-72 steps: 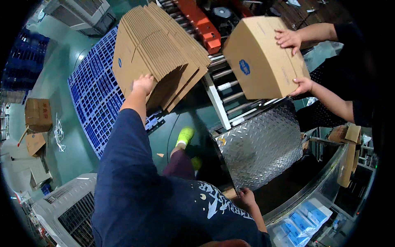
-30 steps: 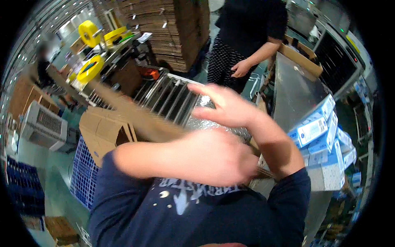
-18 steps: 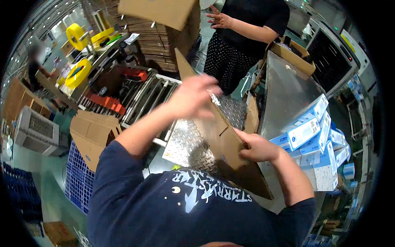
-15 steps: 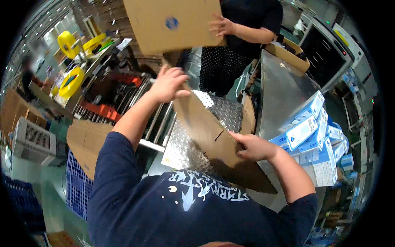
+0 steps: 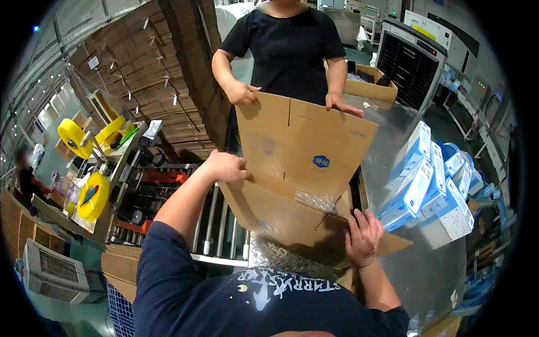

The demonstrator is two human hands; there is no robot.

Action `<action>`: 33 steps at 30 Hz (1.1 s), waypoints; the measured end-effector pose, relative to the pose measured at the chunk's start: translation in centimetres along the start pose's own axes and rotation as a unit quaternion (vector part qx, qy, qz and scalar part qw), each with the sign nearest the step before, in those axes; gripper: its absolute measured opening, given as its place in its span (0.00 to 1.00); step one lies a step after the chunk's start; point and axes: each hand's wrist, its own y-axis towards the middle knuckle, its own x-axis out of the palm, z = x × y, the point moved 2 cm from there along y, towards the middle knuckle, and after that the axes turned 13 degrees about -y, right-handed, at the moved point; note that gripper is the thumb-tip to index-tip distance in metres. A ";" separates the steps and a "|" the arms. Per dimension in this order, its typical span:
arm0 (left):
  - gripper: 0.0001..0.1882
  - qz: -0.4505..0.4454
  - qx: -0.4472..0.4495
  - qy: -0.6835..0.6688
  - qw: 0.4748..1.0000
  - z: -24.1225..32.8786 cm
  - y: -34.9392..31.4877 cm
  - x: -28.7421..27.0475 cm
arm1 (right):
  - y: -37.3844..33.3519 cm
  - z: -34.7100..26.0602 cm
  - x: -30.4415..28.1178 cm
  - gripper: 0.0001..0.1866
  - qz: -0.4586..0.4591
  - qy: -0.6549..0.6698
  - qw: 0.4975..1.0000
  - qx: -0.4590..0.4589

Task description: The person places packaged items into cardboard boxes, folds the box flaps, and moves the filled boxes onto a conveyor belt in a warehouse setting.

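Note:
My left hand [image 5: 224, 167] grips the upper left corner of a brown cardboard carton [image 5: 281, 212], its fingers curled over the edge. The carton leans in front of me over a diamond-patterned metal plate [image 5: 275, 255], and a slot is cut in its top edge. Against its right part lies my right hand [image 5: 364, 237], fingers stretched out and apart. Just beyond it, a second cardboard carton [image 5: 306, 140] with a blue print stands upright. A co-worker facing me holds that one by its top edge with both hands [image 5: 342, 105].
Blue and white boxes [image 5: 418, 180] are piled on the metal table [image 5: 387, 149] at right, with an open carton [image 5: 370, 84] at its far end. A roller conveyor [image 5: 222, 222] and yellow tape rolls [image 5: 92, 195] are at left. Stacked cardboard [image 5: 135, 73] rises behind.
The co-worker's carton has come down from the air to stand just beyond mine. My carton is turned more across my front. My right hand's grip has loosened, its fingers now spread.

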 end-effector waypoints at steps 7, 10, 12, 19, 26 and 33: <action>0.30 -0.171 -0.132 0.001 0.976 -3.6 -5.0 -0.2 | -1.0 -0.6 0.7 0.12 0.034 0.118 0.984 -0.127; 0.27 -0.084 -0.173 -0.108 0.975 -6.2 -8.8 -2.1 | 1.8 -0.5 1.4 0.24 0.124 0.254 0.946 -0.156; 0.20 -0.054 -0.256 -0.227 0.938 -3.5 -11.1 -5.1 | 5.2 0.3 0.8 0.25 0.112 0.410 0.891 -0.160; 0.37 -0.424 -0.031 -0.247 0.870 9.1 -10.3 9.8 | 4.6 -10.3 6.8 0.15 -0.278 0.545 0.702 -0.365; 0.47 -0.462 0.030 -0.342 0.818 8.2 -13.0 7.3 | 8.3 -2.0 12.4 0.30 -0.471 0.173 0.756 -0.421; 0.58 0.048 -0.121 -0.107 0.986 2.5 -11.3 13.3 | 15.4 -4.8 6.1 0.20 -0.189 0.137 0.956 -0.177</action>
